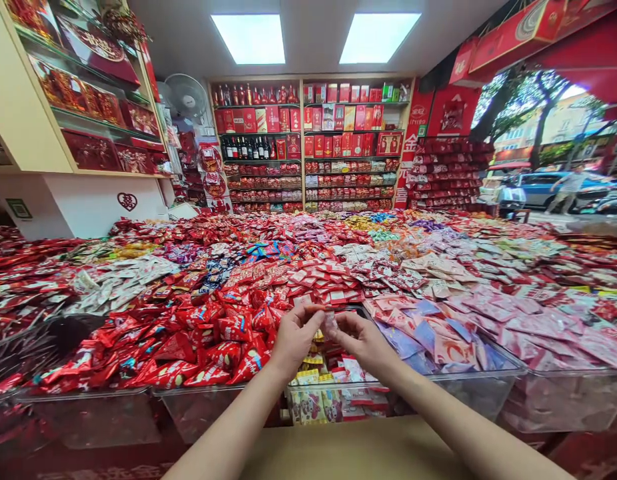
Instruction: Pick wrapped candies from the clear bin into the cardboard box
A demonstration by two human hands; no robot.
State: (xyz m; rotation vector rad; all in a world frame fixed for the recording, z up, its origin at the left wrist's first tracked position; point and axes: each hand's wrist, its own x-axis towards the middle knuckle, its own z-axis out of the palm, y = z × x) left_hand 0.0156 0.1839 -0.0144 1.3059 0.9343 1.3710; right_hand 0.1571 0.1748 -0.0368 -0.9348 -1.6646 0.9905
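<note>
Two hands meet over a clear bin point(438, 390); between their fingertips sits a small clear-wrapped sweet point(330, 325). Left hand point(294, 339) pinches its left edge, right hand point(362, 341) its right, fingers curled, forearms angled inward.

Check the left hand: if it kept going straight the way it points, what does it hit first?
Probably the small clear wrapper pinched between both hands; the left hand points up and right at it, right hand just beyond. Depth is unclear.

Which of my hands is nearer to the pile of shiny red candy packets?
Left. Your left hand hangs right at the edge of the red candy packets, nearly touching them. Your right hand is farther off, on the other side, above the bin of yellow-wrapped sweets.
</note>
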